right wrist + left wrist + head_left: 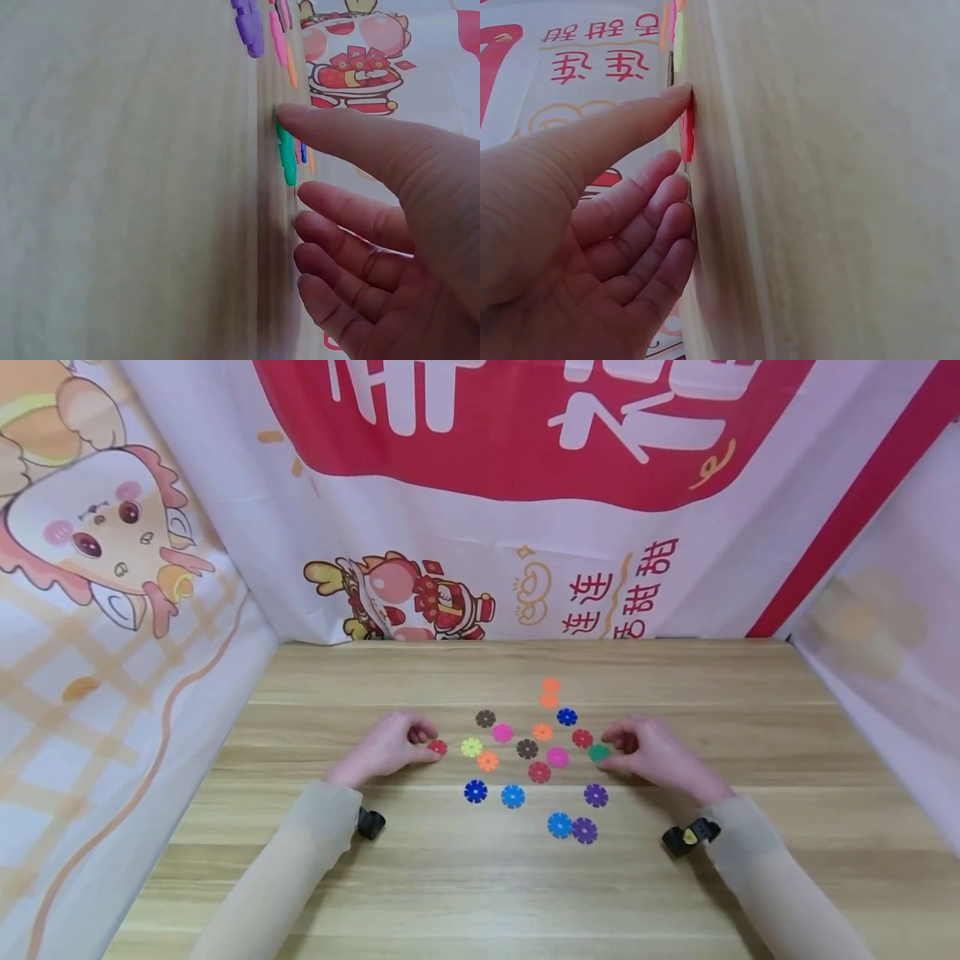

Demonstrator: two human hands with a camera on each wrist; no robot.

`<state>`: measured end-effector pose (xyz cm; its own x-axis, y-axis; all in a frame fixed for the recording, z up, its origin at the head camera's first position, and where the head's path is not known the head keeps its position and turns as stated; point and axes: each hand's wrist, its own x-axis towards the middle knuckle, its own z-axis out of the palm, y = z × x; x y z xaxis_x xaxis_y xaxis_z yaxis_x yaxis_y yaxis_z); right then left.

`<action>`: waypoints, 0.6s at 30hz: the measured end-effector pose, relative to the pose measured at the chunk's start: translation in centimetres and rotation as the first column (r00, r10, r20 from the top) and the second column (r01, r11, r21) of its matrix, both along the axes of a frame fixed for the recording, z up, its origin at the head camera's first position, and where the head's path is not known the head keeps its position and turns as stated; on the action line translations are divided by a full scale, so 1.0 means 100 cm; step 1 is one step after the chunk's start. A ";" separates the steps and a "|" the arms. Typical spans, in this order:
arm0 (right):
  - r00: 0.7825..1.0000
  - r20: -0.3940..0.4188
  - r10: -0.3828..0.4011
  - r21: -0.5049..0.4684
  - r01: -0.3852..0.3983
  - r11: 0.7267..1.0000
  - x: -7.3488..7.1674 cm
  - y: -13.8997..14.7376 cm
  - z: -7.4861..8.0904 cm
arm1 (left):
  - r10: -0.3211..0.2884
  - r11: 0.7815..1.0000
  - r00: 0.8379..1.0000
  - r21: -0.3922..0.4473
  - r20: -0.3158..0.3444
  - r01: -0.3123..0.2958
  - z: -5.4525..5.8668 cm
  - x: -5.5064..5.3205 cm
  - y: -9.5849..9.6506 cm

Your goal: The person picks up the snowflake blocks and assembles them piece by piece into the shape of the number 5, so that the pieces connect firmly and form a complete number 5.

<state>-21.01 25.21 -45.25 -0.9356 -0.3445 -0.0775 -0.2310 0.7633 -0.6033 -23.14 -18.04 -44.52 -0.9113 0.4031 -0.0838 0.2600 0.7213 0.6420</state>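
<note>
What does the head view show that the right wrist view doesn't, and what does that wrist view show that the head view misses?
Only the head view: the left hand, the red disc it touches, the yellow-green disc and the right sleeve.
Only the right wrist view: the right hand from its palm side and the green disc edge-on.
Both: that hand and disc, a purple disc, the wooden table and the cartoon-printed cloth.

Free room nearside, discs beyond
</note>
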 end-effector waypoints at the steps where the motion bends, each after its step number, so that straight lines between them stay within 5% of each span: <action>1: 1.000 0.000 -0.002 -0.005 0.002 1.000 -0.001 0.000 0.000 | 0.001 1.000 1.000 -0.003 0.006 -0.001 0.000 0.000 0.001; 10: 1.000 -0.004 0.000 -0.027 0.000 1.000 -0.003 -0.006 -0.003 | 0.000 1.000 0.999 0.015 0.046 0.000 0.002 -0.001 0.003; 18: 1.000 0.020 -0.005 -0.044 0.006 0.999 -0.004 -0.005 -0.005 | -0.025 1.000 1.000 -0.002 0.013 0.025 0.003 0.000 0.006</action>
